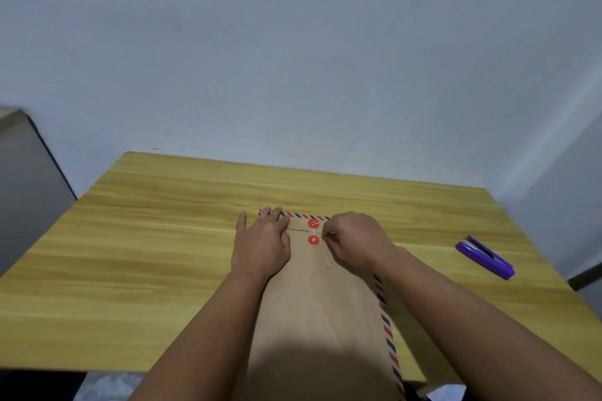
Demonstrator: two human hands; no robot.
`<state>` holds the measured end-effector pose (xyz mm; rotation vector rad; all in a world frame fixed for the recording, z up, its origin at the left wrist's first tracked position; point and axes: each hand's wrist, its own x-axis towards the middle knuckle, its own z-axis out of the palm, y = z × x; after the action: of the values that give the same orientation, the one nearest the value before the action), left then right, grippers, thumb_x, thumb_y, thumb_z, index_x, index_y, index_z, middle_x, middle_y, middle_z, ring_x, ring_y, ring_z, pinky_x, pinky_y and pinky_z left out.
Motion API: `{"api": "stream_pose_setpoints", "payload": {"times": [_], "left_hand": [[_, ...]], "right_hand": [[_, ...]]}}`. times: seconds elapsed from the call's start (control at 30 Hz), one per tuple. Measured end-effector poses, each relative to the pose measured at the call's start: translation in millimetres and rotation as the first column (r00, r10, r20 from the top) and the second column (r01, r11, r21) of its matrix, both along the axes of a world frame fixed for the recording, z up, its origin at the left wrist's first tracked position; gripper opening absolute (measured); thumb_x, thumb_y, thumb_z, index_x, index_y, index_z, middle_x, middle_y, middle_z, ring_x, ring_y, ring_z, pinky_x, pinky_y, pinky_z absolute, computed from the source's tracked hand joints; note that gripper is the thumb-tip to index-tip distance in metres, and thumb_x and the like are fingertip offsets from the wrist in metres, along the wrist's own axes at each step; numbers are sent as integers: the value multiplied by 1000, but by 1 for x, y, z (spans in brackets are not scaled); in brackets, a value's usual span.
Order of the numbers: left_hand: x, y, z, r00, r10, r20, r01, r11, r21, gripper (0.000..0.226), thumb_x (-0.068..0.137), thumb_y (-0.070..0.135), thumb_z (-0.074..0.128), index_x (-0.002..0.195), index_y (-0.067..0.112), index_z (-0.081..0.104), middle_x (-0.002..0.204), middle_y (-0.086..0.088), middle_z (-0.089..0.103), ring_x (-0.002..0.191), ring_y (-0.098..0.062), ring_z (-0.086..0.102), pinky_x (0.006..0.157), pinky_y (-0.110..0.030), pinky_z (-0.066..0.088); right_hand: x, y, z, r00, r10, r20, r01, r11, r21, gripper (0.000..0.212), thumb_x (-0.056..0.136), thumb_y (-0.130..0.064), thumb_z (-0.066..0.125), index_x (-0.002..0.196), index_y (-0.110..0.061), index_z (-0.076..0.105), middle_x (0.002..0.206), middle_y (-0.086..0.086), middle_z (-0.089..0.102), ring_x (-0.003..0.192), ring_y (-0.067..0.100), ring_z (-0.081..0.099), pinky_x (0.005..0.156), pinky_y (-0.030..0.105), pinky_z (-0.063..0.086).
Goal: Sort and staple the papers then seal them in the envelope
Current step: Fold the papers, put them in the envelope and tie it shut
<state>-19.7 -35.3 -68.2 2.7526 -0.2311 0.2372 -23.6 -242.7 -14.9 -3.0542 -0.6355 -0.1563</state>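
Note:
A brown envelope [321, 306] with a red-and-blue striped border lies lengthwise on the wooden table [146, 238], its flap folded down at the far end. Two red button discs [313, 231] sit on the flap and body, with a thin white string [321, 233] running between them. My left hand [262, 242] lies flat on the envelope's far left corner, fingers spread. My right hand [355, 239] is beside the discs on the right, its fingertips pinched on the string. No papers are visible.
A purple stapler [485, 257] lies on the table to the right, apart from the envelope. A grey cabinet [29, 185] stands off the table's left edge. A plain wall rises behind the table.

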Motion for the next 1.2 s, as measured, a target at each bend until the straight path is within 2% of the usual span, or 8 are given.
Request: {"api": "stream_pose_setpoints", "payload": {"times": [0.13, 0.3, 0.47, 0.53, 0.67, 0.83, 0.9, 1.2], "left_hand": [[1, -1, 0, 1000, 2, -4, -2, 1000, 15, 47, 98, 26, 39, 143, 30, 53, 160, 9, 39, 153, -12, 25, 125, -55, 9], [0, -1, 1, 1000, 3, -3, -3, 1000, 15, 47, 98, 26, 39, 143, 30, 53, 160, 9, 40, 153, -12, 25, 125, -56, 9], [1, 0, 0, 1000, -7, -6, 7, 1000, 17, 48, 98, 25, 38, 144, 29, 52, 161, 8, 38, 153, -13, 24, 125, -56, 9], [1, 0, 0, 1000, -11, -9, 11, 1000, 16, 48, 98, 25, 37, 144, 29, 52, 161, 8, 38, 153, -13, 24, 125, -56, 8], [2, 0, 0, 1000, -17, -17, 18, 1000, 12, 48, 99, 25, 35, 144, 31, 51, 162, 9, 37, 153, -12, 22, 124, -56, 8], [2, 1, -1, 1000, -23, -1, 23, 1000, 20, 49, 98, 24, 36, 144, 34, 49, 160, 9, 40, 153, -13, 25, 123, -58, 11], [3, 1, 0, 1000, -23, 0, 23, 999, 25, 48, 98, 25, 36, 143, 32, 51, 160, 9, 40, 153, -13, 25, 123, -58, 11], [4, 0, -1, 1000, -15, -6, 15, 1000, 20, 47, 97, 25, 38, 140, 30, 55, 160, 8, 39, 153, -13, 24, 124, -57, 9]], "right_hand": [[-30, 7, 0, 1000, 1, -22, -3, 997, -78, 23, 96, -18, 48, 73, -21, 52, 71, 2, 54, 70, 32, 49, 60, 37, 37], [-39, 18, -7, 998, -43, -39, 39, 994, -104, 20, 93, -17, 52, 89, -18, 72, 89, 7, 72, 84, 35, 64, 64, 36, 44], [-33, 36, -11, 997, -46, -55, 44, 998, -37, 22, 97, -17, 55, 97, -20, 76, 93, 7, 73, 82, 32, 61, 64, 35, 43], [-24, 41, -10, 998, -20, -59, 18, 999, -30, 21, 97, -16, 55, 98, -20, 76, 93, 5, 72, 86, 31, 64, 65, 35, 47], [-2, 53, 2, 996, 71, -59, -79, 986, -145, 17, 96, -14, 55, 93, -21, 70, 91, 4, 70, 83, 32, 59, 58, 34, 27], [35, 59, 15, 990, 139, -24, -141, 959, -245, 12, 97, -22, 56, 91, -25, 65, 96, 5, 73, 90, 32, 68, 63, 34, 34], [52, 54, 13, 992, 126, 16, -120, 967, -225, 12, 94, -24, 60, 82, -23, 62, 92, 3, 73, 89, 32, 69, 61, 32, 33], [59, 19, -4, 987, -158, -32, 161, 980, 113, 22, 92, -21, 58, 94, -24, 79, 96, -3, 78, 92, 24, 70, 71, 34, 55]]}}
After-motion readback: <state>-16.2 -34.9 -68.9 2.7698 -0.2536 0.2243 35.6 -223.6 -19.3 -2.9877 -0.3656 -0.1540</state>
